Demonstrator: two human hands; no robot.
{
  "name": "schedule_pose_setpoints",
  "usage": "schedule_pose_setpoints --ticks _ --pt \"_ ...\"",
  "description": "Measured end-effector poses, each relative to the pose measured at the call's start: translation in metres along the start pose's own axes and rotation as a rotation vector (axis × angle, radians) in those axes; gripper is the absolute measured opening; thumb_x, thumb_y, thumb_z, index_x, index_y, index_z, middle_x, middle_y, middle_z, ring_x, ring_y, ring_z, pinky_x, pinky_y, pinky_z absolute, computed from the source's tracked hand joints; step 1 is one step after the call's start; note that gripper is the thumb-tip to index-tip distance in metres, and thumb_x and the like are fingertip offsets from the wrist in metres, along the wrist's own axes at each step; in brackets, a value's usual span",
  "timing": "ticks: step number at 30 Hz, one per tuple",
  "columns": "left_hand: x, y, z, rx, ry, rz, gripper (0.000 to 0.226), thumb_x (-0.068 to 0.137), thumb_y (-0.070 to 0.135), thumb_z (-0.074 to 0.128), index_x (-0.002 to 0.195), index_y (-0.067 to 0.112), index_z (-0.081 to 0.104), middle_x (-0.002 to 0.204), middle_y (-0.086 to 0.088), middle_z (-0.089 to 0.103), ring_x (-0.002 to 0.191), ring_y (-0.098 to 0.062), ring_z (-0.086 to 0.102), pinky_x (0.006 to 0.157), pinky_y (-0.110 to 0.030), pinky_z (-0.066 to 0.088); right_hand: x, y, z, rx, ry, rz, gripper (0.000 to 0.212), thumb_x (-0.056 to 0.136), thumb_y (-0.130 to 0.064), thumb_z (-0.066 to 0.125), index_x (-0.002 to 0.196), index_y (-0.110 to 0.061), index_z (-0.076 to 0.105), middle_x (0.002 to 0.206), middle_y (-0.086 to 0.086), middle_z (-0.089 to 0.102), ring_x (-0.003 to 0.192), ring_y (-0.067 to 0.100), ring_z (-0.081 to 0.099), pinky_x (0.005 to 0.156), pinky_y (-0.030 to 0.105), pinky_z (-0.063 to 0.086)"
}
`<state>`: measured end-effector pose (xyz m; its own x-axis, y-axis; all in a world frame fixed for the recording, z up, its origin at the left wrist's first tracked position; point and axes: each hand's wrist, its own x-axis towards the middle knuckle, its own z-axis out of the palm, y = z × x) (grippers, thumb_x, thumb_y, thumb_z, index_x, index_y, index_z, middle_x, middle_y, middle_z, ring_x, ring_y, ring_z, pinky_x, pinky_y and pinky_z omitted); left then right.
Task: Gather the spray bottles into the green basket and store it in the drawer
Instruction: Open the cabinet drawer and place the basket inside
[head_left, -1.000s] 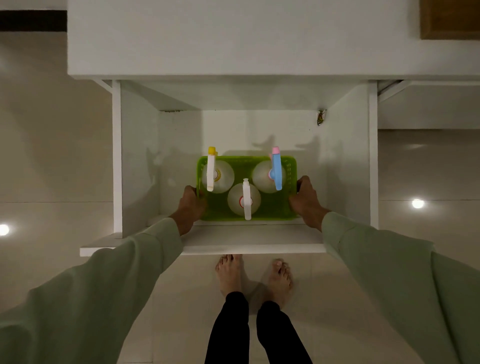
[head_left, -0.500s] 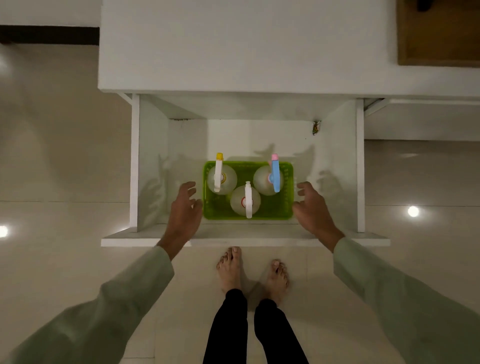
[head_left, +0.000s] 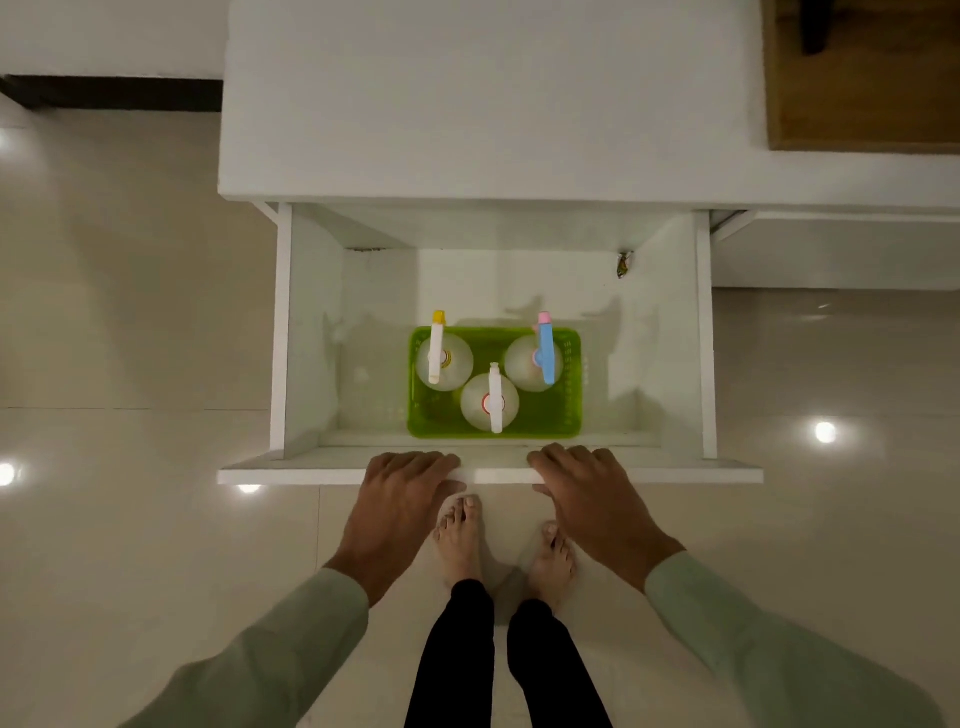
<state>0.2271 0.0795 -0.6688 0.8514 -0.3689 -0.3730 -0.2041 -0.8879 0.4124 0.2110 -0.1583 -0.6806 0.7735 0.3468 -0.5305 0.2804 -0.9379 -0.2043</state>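
Note:
The green basket (head_left: 566, 410) stands inside the open white drawer (head_left: 311, 338), near its front wall. Three clear spray bottles stand upright in it: one with a yellow-tipped white head (head_left: 439, 358), one with a blue and pink head (head_left: 543, 356), and one with a white head (head_left: 493, 400). My left hand (head_left: 400, 499) lies palm down on the top edge of the drawer front, left of centre. To the right of centre my right hand (head_left: 587, 493) rests on the same edge. Both hands hold nothing, and they are apart from the basket.
The drawer sticks out from a white cabinet (head_left: 467, 104) over a glossy tiled floor (head_left: 130, 338). My bare feet (head_left: 462, 535) stand just under the drawer front. A small dark object (head_left: 623, 264) sits in the drawer's back right corner. A brown wooden surface (head_left: 862, 88) is at the top right.
My hands let go of the basket's sides and drew back to the drawer front's top edge. The basket stays in the drawer. The camera rose and pulled back.

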Motion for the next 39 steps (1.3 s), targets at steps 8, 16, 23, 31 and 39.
schedule_pose_setpoints --ticks 8,16,23,31,39 --pt "0.032 -0.005 -0.019 0.022 0.024 0.022 0.033 0.093 0.034 0.06 0.12 0.016 0.069 0.116 -0.002 0.074 0.108 -0.026 0.068 0.096 -0.042 0.048 0.023 0.009 -0.008 -0.083 0.24 0.022 0.019 0.098 -0.016 0.054 0.113 -0.013 0.064 0.099 0.004 0.068 0.083 0.029 0.062 0.071 0.04 0.048" --pt "0.082 -0.017 -0.033 0.077 0.244 0.079 0.049 0.089 0.038 0.066 0.131 0.016 0.06 0.14 -0.009 0.058 0.134 -0.03 0.051 0.108 -0.049 0.042 0.068 0.035 -0.035 -0.053 0.359 0.067 0.058 0.092 -0.027 0.065 0.145 -0.01 0.047 0.157 0.021 0.036 0.146 0.04 0.032 0.111 0.058 0.036" --pt "0.14 -0.03 -0.059 0.23 0.307 0.129 0.087 0.087 0.052 0.061 0.156 0.019 0.018 0.166 -0.009 0.009 0.154 -0.028 0.006 0.123 -0.053 0.018 0.112 0.055 -0.068 -0.085 0.459 0.081 0.098 0.084 -0.028 0.073 0.16 -0.021 0.012 0.168 0.017 0.0 0.155 0.035 0.005 0.118 0.059 0.025" --pt "0.201 -0.034 -0.092 0.225 0.304 0.126 0.082 0.094 0.046 0.055 0.157 0.018 0.01 0.166 -0.011 0.003 0.154 -0.029 0.0 0.125 -0.05 0.013 0.169 0.079 -0.111 -0.116 0.524 0.094 0.102 0.085 -0.022 0.074 0.16 -0.022 0.005 0.167 0.018 -0.003 0.155 0.036 -0.002 0.123 0.059 0.012" --pt "0.235 -0.029 -0.111 0.215 0.487 0.089 0.041 0.087 0.03 0.067 0.125 0.019 0.057 0.139 -0.007 0.052 0.13 -0.031 0.046 0.104 -0.045 0.039 0.202 0.083 -0.14 -0.241 0.594 0.15 0.078 0.085 -0.017 0.073 0.15 -0.019 0.03 0.145 0.018 0.039 0.131 0.037 0.042 0.104 0.055 0.034"
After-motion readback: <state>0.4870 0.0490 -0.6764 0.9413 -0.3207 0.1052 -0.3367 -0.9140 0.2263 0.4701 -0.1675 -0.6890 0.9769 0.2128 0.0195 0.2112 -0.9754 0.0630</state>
